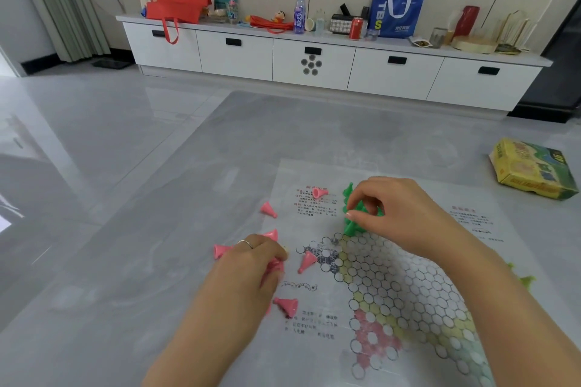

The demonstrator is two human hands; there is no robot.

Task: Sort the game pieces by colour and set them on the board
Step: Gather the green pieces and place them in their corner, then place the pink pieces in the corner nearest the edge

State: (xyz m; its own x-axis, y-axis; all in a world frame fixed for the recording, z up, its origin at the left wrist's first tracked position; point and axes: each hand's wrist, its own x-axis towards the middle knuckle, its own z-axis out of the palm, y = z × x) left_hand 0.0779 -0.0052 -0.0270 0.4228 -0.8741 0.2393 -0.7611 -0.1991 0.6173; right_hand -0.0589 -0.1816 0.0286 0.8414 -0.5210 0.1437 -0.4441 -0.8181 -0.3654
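A thin plastic game board (408, 292) printed with hexagon cells lies flat on the grey table. Green cone pieces (348, 226) stand clustered at the star's upper point; my right hand (399, 214) pinches one of them there. Several pink cone pieces lie scattered left of the board: one (268, 209) on the table, one (307, 261) on the board's edge, one (287, 306) near my wrist, one (319, 192) on the printed text. My left hand (251, 264) curls round pink pieces (275, 267) beside the board. Yellow-green pieces (526, 280) peek out past my right forearm.
The yellow and green game box (531, 168) lies on the table at the far right. Beyond the table stands a long white TV cabinet (311, 63) cluttered with bags, a bottle and a can. Shiny floor spreads to the left.
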